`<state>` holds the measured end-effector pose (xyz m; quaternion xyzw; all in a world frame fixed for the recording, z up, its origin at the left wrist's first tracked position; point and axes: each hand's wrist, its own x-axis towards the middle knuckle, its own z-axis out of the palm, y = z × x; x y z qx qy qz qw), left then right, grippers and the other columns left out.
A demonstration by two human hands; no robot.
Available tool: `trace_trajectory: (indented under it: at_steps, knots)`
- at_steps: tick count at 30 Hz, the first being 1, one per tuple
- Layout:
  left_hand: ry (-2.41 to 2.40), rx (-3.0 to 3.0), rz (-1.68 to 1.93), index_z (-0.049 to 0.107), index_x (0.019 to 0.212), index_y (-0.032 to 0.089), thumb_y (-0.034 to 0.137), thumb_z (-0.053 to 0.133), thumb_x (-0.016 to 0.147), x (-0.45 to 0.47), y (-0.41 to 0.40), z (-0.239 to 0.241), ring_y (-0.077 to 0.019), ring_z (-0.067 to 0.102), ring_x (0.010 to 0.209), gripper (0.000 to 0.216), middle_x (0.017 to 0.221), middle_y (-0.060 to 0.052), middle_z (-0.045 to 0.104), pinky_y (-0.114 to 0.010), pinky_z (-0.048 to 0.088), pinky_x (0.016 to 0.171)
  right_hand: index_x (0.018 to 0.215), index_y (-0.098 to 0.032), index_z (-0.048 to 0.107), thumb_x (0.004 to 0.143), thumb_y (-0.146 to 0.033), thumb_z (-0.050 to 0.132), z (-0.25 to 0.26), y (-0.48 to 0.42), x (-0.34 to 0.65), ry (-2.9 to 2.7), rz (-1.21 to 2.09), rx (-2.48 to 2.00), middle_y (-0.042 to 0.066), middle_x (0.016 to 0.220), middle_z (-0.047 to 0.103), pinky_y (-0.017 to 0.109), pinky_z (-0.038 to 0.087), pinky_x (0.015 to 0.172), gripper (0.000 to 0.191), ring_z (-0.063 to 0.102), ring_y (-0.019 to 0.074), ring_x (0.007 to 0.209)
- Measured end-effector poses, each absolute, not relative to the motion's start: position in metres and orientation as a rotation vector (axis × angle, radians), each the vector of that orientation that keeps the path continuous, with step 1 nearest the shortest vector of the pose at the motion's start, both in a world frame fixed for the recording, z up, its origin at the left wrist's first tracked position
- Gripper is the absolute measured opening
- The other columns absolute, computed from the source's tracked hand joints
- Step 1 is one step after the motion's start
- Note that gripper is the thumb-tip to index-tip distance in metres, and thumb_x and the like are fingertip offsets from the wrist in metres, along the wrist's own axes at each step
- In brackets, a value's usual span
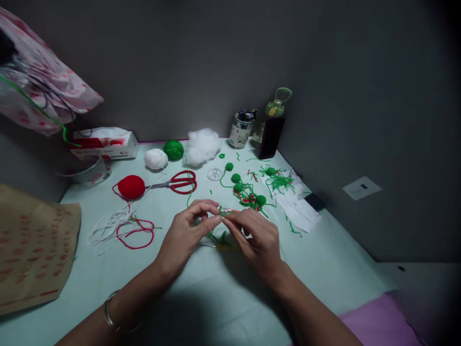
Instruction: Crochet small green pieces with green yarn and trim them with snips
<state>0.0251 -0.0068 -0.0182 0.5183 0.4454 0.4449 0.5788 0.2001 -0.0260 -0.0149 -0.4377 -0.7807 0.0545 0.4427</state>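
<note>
My left hand (189, 230) and my right hand (257, 240) meet over the middle of the pale green table (324, 259), fingertips pinched together. Between them is green yarn (219, 236) and a thin metallic hook-like tool (227, 210) with a pinkish handle; the right hand seems to hold the tool. Green strands hang below the fingers onto the table. Just beyond the hands lie small green crocheted balls (248, 190) tangled with red and green threads.
Red-handled scissors (180, 182), a red yarn ball (131, 186), a white yarn ball (156, 158), a green yarn ball (173, 149) and white stuffing (202, 145) lie behind. A pen jar (240, 129), bottle (275, 108), box (104, 144), loose cords (122, 229), and brown paper (32, 250) at left.
</note>
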Motion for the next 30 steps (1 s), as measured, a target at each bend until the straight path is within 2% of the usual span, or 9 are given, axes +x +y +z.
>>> trace_trajectory:
  at_steps: [6,13,15,17,20,25,27,30]
  knots:
    - [1.029,1.134,1.062,0.067,0.077,0.024,0.027,0.07,0.084,0.03,-0.009,-0.016,-0.024,0.057,0.111,0.008,0.111,-0.003,0.064,-0.037,0.036,0.099,0.086,-0.016,0.069,0.095,-0.015,0.061,-0.019,-0.028,0.198,-1.998,0.036,-1.087,0.004,0.068,0.069,0.029,0.043,0.061,0.013,0.058,0.0153,0.061]
    - [1.098,1.107,1.122,0.055,0.076,0.024,0.018,0.056,0.086,0.018,-0.007,-0.006,-0.0261,0.056,0.109,0.011,0.113,-0.003,0.064,-0.041,0.04,0.092,0.085,-0.018,0.069,0.095,-0.019,0.061,-0.026,-0.012,0.213,-1.837,0.172,-1.286,0.004,0.077,0.072,0.026,0.044,0.063,0.013,0.063,0.0158,0.068]
    - [1.166,1.301,1.238,0.055,0.08,0.025,0.018,0.057,0.087,0.011,-0.004,0.0,-0.0268,0.055,0.115,0.009,0.113,-0.004,0.063,-0.042,0.039,0.098,0.085,-0.019,0.069,0.095,-0.019,0.061,-0.024,-0.011,0.214,-1.821,0.22,-1.295,0.003,0.077,0.071,0.026,0.044,0.062,0.012,0.064,0.0155,0.069]
    - [1.24,1.596,1.379,0.059,0.093,0.026,0.015,0.059,0.086,0.007,-0.002,0.005,-0.0265,0.055,0.118,0.012,0.115,-0.005,0.062,-0.044,0.038,0.102,0.085,-0.019,0.069,0.095,-0.019,0.061,-0.02,-0.012,0.212,-1.829,0.264,-1.29,0.002,0.076,0.07,0.025,0.044,0.062,0.012,0.063,0.0148,0.068]
    - [1.233,2.109,1.318,0.064,0.106,0.026,0.015,0.06,0.089,0.006,-0.002,0.009,-0.0265,0.058,0.113,0.02,0.114,-0.007,0.066,-0.046,0.039,0.102,0.085,-0.019,0.07,0.094,-0.018,0.062,-0.014,-0.019,0.207,-1.875,0.353,-1.254,0.001,0.074,0.067,0.024,0.042,0.061,0.012,0.06,0.0133,0.066]
    - [1.097,2.447,1.053,0.073,0.095,0.028,0.019,0.066,0.091,0.009,-0.005,0.005,-0.0245,0.064,0.095,0.012,0.094,-0.001,0.076,-0.056,0.022,0.113,0.086,-0.018,0.07,0.096,-0.021,0.061,-0.001,-0.027,0.202,-1.902,0.546,-1.167,0.0,0.072,0.062,0.024,0.041,0.061,0.014,0.055,0.0118,0.064]
    - [1.072,2.334,1.091,0.074,0.087,0.029,0.022,0.068,0.09,0.006,-0.005,0.01,-0.0241,0.065,0.09,0.01,0.088,0.0,0.077,-0.054,0.025,0.112,0.09,-0.018,0.07,0.098,-0.022,0.058,0.006,-0.027,0.205,-1.897,0.614,-1.143,0.001,0.078,0.066,0.024,0.044,0.064,0.015,0.059,0.0122,0.069]
    - [1.039,2.0,1.232,0.076,0.083,0.03,0.028,0.07,0.088,-0.006,-0.006,0.026,-0.0249,0.065,0.092,0.008,0.089,0.0,0.077,-0.045,0.038,0.103,0.097,-0.019,0.068,0.101,-0.025,0.053,0.014,-0.028,0.218,-1.982,0.644,-1.235,0.003,0.091,0.072,0.024,0.047,0.071,0.016,0.064,0.0134,0.079]
